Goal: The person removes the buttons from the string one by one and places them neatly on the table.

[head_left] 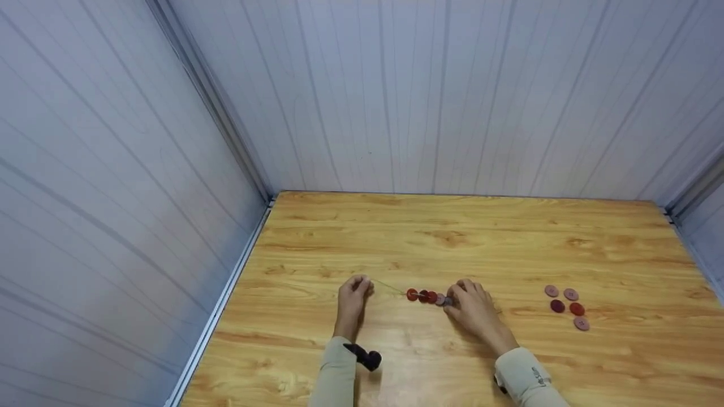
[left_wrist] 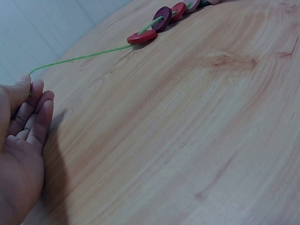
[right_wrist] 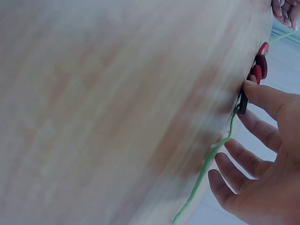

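A green string (left_wrist: pixel 84 57) runs through a row of buttons on the wooden table. In the left wrist view the row starts with a red button (left_wrist: pixel 142 37), then a dark purple button (left_wrist: pixel 162 19), another red one (left_wrist: pixel 178 11) and paler ones. My left hand (head_left: pixel 352 299) pinches the string's end between thumb and forefinger, left of the row. At the row's right end, my right hand (head_left: pixel 475 311) pinches a dark grey button (right_wrist: pixel 243 104) between thumb and forefinger, its other fingers spread. The string's tail (right_wrist: pixel 202 171) trails past those fingers.
Several loose buttons lie to the right of my right hand, among them a pink button (head_left: pixel 551 290), a dark purple one (head_left: pixel 557 306) and a red one (head_left: pixel 577 308). Pale panel walls (head_left: pixel 424 102) enclose the table (head_left: pixel 452 226) at the back and sides.
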`<state>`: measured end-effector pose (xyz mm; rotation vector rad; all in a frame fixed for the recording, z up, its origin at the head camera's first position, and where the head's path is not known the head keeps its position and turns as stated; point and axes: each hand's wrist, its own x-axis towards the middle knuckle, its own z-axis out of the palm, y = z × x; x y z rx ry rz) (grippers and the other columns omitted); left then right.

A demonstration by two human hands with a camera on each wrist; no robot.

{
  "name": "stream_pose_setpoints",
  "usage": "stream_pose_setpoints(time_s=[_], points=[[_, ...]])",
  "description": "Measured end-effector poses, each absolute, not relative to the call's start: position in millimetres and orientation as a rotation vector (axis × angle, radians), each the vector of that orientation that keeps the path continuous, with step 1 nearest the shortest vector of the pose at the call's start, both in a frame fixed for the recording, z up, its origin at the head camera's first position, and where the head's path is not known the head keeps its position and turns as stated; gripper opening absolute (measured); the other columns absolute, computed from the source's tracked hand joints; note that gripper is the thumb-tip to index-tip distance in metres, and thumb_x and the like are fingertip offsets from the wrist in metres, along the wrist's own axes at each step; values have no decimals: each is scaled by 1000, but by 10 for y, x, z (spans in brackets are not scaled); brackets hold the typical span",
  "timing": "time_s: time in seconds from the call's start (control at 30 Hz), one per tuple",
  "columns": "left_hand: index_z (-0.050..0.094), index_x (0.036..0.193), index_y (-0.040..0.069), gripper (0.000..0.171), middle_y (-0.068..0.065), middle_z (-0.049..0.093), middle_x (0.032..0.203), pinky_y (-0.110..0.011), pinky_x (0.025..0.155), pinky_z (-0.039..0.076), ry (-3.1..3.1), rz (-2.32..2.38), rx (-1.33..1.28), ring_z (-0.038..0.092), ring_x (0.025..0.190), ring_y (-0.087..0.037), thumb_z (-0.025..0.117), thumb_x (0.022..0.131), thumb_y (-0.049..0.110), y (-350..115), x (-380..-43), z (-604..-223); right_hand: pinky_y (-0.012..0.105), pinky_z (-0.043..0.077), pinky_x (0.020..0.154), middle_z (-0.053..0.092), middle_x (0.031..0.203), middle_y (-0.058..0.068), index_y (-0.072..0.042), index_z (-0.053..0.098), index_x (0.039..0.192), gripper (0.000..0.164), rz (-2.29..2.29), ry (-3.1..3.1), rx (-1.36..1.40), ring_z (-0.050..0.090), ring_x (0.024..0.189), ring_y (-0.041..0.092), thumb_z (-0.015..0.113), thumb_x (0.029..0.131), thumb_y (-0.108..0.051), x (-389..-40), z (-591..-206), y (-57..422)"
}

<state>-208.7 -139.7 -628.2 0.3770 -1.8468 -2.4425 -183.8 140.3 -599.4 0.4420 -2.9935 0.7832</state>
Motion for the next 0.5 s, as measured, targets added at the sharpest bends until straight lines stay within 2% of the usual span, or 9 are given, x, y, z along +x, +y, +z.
stream_pose_setpoints(time_s=[0.2,0.5], points=[[57,102,-12,17,-13,62,90,-32,78,53,-1869,-2428,364,61,84,-26,56,95,3,-1401,-2082,-6286,58,37,93,53,120,12,-13,62,98,21,772,-2972,429,46,114,38,73,85,-25,-1796,-5991,1431],[56,101,-12,14,-10,61,87,-32,77,53,-1796,-2474,352,59,82,-23,55,95,1,-1395,-2087,-6288,56,37,92,53,116,10,-12,63,98,22,788,-2972,389,46,114,38,74,84,-26,-1767,-5990,1486]])
